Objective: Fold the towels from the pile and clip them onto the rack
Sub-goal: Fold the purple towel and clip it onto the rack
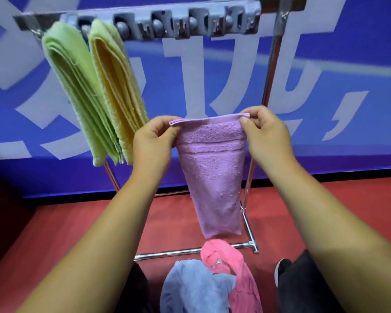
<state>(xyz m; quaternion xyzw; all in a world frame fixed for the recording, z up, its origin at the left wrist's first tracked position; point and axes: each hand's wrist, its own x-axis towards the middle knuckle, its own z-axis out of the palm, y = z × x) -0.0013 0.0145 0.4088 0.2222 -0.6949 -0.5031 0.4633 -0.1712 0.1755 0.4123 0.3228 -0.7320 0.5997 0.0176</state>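
A folded purple towel [212, 168] hangs in front of me, held up by its top edge. My left hand [152, 143] pinches its left corner and my right hand [264, 132] pinches its right corner. Above stands the metal rack [271, 71] with a grey clip bar [190, 23] across its top. A folded green towel [77, 86] and a folded yellow towel [117, 86] hang clipped at the bar's left end. On the red floor below lie a pink towel [230, 267] and a blue-grey towel [194, 288] in a loose pile.
The rack's base bars [181, 251] run along the floor just behind the pile. A blue banner wall [325, 98] stands close behind the rack. My dark shoe [282, 272] is at the lower right. Several clips to the right of the yellow towel hold nothing.
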